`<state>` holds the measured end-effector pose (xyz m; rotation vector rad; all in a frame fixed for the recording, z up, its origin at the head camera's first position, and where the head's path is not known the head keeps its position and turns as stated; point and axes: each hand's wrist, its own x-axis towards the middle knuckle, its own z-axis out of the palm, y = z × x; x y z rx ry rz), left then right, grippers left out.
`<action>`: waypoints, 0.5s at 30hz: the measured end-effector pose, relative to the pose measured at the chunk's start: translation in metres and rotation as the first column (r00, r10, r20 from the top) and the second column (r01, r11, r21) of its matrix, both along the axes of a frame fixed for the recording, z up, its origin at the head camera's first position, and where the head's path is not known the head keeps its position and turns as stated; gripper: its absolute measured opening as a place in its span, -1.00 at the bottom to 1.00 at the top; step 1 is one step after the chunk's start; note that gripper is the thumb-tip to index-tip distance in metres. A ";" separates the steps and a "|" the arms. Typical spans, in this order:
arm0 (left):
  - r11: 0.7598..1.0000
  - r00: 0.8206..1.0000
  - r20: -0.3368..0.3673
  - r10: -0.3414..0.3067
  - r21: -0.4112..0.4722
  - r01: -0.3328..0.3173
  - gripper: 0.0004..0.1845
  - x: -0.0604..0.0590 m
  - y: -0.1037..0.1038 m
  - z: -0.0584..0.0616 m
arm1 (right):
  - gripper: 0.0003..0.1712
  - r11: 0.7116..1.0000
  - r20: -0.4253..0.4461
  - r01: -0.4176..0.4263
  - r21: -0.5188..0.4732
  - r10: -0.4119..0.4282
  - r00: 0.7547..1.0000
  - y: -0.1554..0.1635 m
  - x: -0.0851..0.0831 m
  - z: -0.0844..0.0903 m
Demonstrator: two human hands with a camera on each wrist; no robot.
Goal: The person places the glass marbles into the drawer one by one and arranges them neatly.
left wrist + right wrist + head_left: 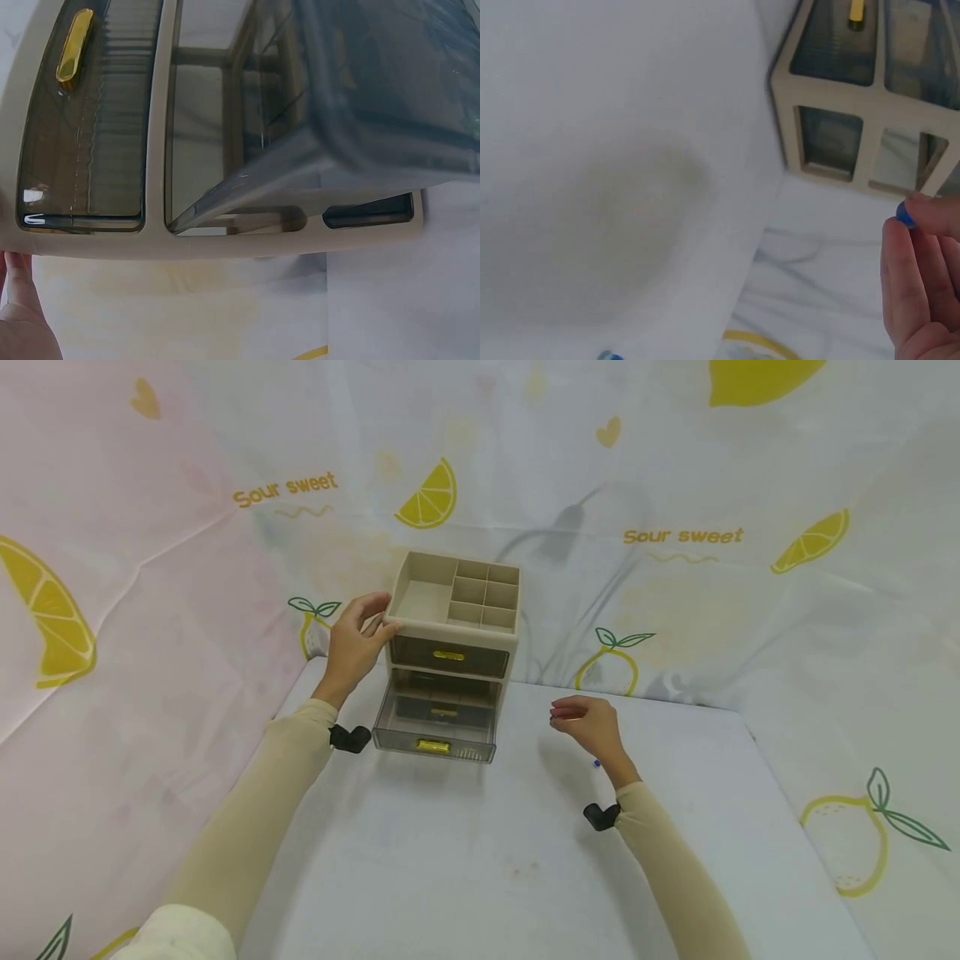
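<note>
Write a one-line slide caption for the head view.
Left hand steadies a drawer organizer, bottom drawer pulled out.

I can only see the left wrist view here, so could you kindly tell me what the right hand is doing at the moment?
Observer: The right hand hovers over the table, to the right of the drawer organizer, touching neither.
Operator: Thank you. Is it holding anything?
Observer: Yes, the right wrist view shows a small blue object pinched at its fingertips; what it is cannot be told.
Operator: And where is the left hand's grip?
Observer: The left hand holds the organizer's upper left corner, while the bottom drawer stands pulled out.
</note>
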<state>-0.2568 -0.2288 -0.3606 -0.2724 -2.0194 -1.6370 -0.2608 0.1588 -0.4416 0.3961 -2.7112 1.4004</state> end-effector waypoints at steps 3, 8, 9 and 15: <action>1.000 1.000 -0.002 -0.006 0.000 0.006 -0.47 0.009 0.004 0.010 | -0.66 1.000 -0.029 -0.016 -0.014 0.016 0.999 -0.009 0.001 0.006; 1.000 1.000 0.002 -0.004 -0.003 0.004 -0.48 0.013 0.006 0.012 | -0.67 0.997 -0.038 -0.043 -0.061 0.041 0.998 -0.023 0.004 0.016; 1.000 1.000 0.005 -0.002 -0.004 0.002 -0.48 0.013 0.006 0.013 | -0.68 0.996 -0.041 -0.048 -0.069 0.046 0.998 -0.026 0.005 0.019; 1.000 1.000 0.005 -0.004 -0.012 0.004 -0.48 0.015 0.007 0.014 | -0.69 0.982 -0.075 -0.126 -0.137 0.117 0.990 -0.046 0.011 0.033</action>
